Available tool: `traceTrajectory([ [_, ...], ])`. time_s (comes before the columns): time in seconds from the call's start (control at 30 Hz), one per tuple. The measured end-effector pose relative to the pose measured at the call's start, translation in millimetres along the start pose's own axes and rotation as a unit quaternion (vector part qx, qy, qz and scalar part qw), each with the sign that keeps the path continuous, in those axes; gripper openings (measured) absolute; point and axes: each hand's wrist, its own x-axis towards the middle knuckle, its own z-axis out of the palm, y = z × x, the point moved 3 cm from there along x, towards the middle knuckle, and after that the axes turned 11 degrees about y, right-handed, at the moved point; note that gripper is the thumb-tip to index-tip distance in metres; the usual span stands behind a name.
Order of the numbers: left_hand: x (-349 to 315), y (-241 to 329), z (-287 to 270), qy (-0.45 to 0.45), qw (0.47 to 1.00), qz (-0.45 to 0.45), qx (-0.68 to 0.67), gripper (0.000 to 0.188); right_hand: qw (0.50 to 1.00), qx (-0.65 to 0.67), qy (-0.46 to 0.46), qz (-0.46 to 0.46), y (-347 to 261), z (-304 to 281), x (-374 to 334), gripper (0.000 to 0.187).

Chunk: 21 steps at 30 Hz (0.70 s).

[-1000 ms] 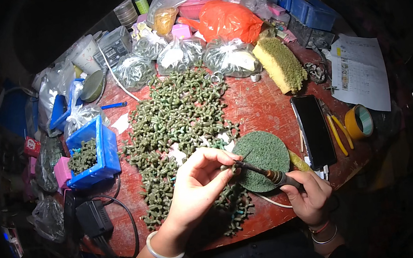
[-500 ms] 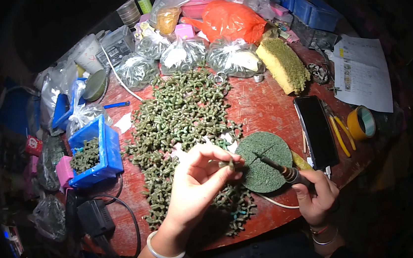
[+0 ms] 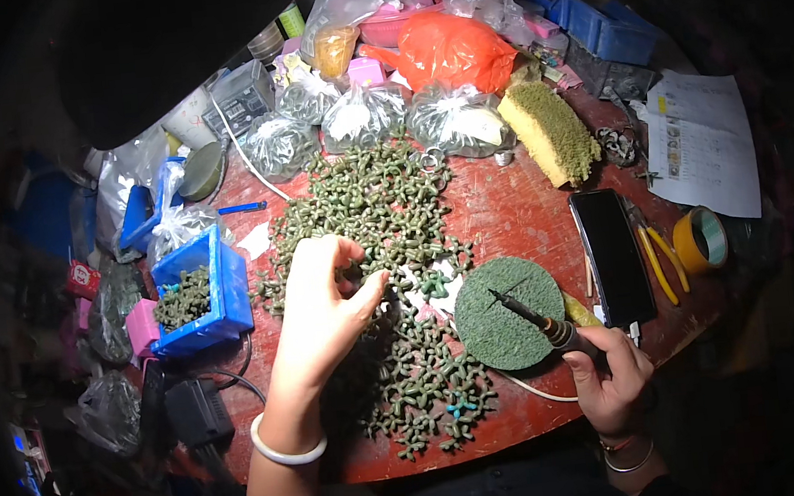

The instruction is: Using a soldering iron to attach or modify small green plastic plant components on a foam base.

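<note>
My left hand [image 3: 312, 304], with a white bangle at the wrist, is over a heap of small dark-green branched pieces [image 3: 383, 201]. Its thumb stands apart from the curled fingers, and nothing shows between them. My right hand [image 3: 611, 366] grips a soldering iron [image 3: 558, 330] by its dark handle. The thin tip points up and left above a round green rough-textured disc [image 3: 510, 333], which lies just right of the heap. Whether the tip touches the disc I cannot tell.
A blue bin [image 3: 230, 298] with more green pieces stands left. Behind the heap are knotted clear bags [image 3: 365, 117] and an orange bag [image 3: 455, 51]. To the right lie a yellow sponge block [image 3: 541, 153], a phone [image 3: 611, 256], yellow-handled pliers [image 3: 659, 266], tape [image 3: 699, 240] and a paper sheet [image 3: 702, 142].
My left hand has moved left, away from the iron's tip to over the heap, and the small green piece it pinched no longer shows. My right hand stays nearly still.
</note>
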Motion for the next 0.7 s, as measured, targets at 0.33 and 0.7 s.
traceTrajectory([
  [0.33, -18, 35, 1, -0.026, 0.98, -0.066, -0.188, 0.016, 0.999, -0.028, -0.015, 0.026, -1, -3, 7, 0.021],
  [0.7, -41, 40, 19, -0.151, 0.883, -0.188, -0.403, 0.017, 0.986, -0.165, -0.008, -0.015, 0, -24, 12, 0.022],
])
